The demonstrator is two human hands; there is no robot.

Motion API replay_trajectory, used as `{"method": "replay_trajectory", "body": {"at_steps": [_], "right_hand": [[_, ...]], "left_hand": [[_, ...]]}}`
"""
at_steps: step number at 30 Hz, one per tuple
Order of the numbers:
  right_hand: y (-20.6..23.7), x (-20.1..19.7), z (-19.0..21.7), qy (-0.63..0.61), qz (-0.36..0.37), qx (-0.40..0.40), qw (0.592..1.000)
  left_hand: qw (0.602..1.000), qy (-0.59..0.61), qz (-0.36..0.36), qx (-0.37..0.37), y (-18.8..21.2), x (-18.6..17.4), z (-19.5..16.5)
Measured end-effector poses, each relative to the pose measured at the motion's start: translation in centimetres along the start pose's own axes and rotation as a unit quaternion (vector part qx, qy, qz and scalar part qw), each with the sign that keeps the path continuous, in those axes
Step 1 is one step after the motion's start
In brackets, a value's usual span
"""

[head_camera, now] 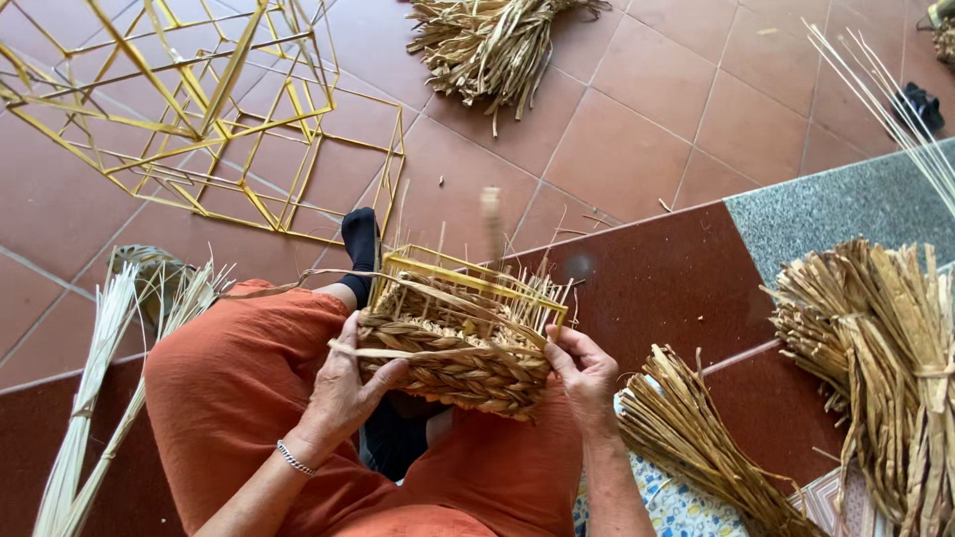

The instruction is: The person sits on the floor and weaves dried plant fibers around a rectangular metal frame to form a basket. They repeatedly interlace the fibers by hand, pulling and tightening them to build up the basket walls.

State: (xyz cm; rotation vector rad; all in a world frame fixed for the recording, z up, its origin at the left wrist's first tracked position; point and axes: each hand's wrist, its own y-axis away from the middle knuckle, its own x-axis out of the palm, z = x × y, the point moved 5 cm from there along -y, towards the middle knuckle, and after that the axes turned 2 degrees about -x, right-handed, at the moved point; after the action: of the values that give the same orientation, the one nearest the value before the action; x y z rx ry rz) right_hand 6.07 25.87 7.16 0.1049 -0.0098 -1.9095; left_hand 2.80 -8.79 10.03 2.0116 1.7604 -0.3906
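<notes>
1. Head view: a half-woven basket [463, 343] sat on the person's lap, centre of frame, w/ a yellow wire frame inside and braided straw bands round its near side.
2. Left hand [343, 393] was at the basket's left near corner, grip closed on a flat straw strip [398, 352] lying across the weave; thumb on top. Metal bracelet [294, 458] on that wrist.
3. Right hand [585, 373] held the basket's right end, grip closed round the braided edge, fingers curled under.
4. Orange trousers [239, 398] covered the lap; a black sock [360, 244] showed just beyond the basket, far left of it.
5. Far left on the tiled floor [637, 149]: empty yellow wire frames [199, 109].
6. Straw bundles: one far centre [487, 45], one near right [696, 438], a big one at the right edge [885, 358].
7. Pale reeds [95, 388] lay near left, beside the leg.
</notes>
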Motion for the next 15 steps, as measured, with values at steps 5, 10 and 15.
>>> {"method": "replay_trajectory", "body": {"at_steps": [5, 10, 15], "right_hand": [[1.2, 1.8, 4.0, 0.251, -0.045, -0.157, 0.954], [2.2, 4.1, 8.0, 0.371, 0.028, -0.383, 0.845], [1.2, 3.6, 7.8, 0.361, 0.085, -0.250, 0.894]], "left_hand": [[0.963, -0.200, -0.120, 0.136, 0.8, -1.3, -2.6], [0.955, -0.093, -0.105, 0.261, 1.8, 0.8, -5.0], [0.962, 0.204, 0.169, 0.064, -0.2, 7.1, -3.9]]}}
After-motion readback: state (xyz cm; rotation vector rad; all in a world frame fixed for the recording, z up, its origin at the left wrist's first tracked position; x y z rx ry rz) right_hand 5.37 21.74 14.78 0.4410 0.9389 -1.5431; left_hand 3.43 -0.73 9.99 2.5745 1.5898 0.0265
